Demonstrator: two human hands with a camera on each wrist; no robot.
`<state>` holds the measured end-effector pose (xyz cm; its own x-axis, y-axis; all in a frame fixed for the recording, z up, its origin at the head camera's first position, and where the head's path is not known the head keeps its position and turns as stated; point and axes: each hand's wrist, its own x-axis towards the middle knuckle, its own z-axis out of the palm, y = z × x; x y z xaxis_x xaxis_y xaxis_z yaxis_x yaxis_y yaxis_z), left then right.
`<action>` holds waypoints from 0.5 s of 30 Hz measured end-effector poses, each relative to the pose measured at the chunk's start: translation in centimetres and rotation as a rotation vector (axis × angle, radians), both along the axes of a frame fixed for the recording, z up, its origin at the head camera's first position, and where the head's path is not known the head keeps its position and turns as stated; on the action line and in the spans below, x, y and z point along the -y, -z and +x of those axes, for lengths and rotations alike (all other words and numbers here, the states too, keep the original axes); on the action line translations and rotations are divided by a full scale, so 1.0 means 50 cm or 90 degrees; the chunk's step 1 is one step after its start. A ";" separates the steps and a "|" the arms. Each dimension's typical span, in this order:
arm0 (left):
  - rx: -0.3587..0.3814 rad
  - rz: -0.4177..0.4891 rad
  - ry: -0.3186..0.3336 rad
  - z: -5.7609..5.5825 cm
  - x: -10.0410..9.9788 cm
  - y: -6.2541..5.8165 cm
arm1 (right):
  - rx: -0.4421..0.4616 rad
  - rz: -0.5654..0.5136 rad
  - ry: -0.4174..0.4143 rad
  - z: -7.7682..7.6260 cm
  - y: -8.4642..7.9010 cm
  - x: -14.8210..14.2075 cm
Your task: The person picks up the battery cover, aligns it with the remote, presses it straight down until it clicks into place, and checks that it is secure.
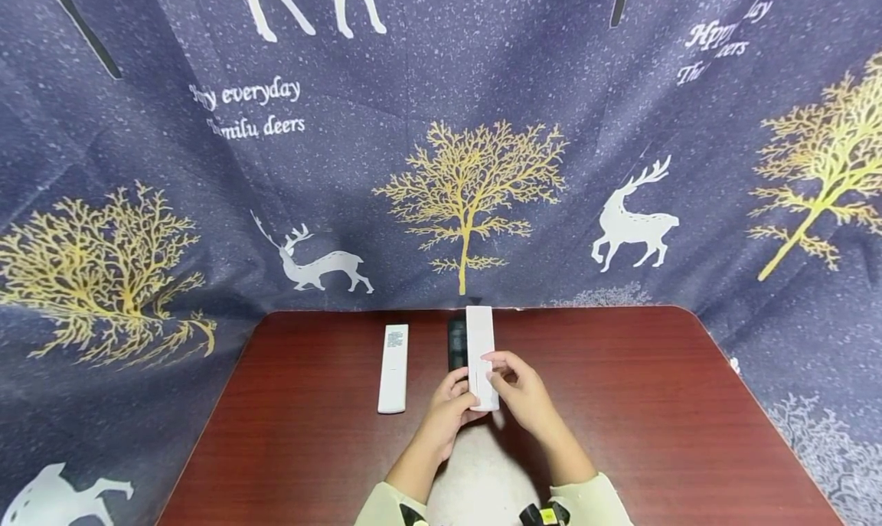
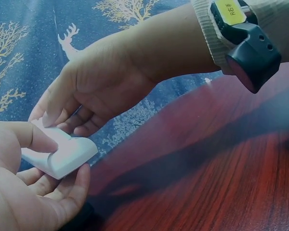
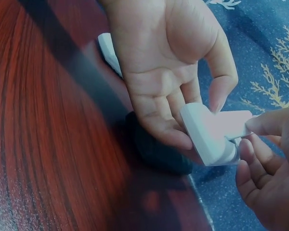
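Observation:
A white remote control [image 1: 481,331] is held up over the table, its plain back facing the head camera. My left hand [image 1: 441,419] grips its near end, thumb on top and fingers underneath. From the right, my right hand [image 1: 529,400] pinches a white battery cover [image 3: 235,121] between thumb and fingers. That cover stands raised at an angle from the remote's back in the right wrist view. Inside the remote, the compartment is mostly hidden by the cover and fingers. Behind the held remote lies a black remote-like object [image 1: 457,341], partly covered by it.
A second white remote [image 1: 393,369] lies to the left, with a printed label on its back. The reddish-brown wooden table [image 1: 303,434] ends at a patterned dark blue cloth [image 1: 427,66] hanging behind it. Dark straps with wrist cameras [image 2: 253,53] sit on both sleeves.

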<state>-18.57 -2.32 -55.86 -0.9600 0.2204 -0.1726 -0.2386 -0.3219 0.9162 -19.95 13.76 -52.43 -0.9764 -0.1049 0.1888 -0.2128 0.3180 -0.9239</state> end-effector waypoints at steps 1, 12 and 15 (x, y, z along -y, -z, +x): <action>0.001 0.001 -0.001 0.000 0.000 0.000 | -0.012 0.000 0.000 0.000 0.002 0.000; -0.007 -0.012 0.007 -0.001 0.000 0.002 | -0.020 0.044 0.023 0.018 -0.037 0.014; -0.011 -0.016 0.009 -0.001 -0.001 0.001 | -0.021 0.051 0.039 0.002 -0.001 0.009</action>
<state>-18.62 -2.30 -55.91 -0.9597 0.2294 -0.1621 -0.2274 -0.2957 0.9278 -19.84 13.32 -52.39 -0.9748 -0.0611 0.2145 -0.2207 0.4044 -0.8876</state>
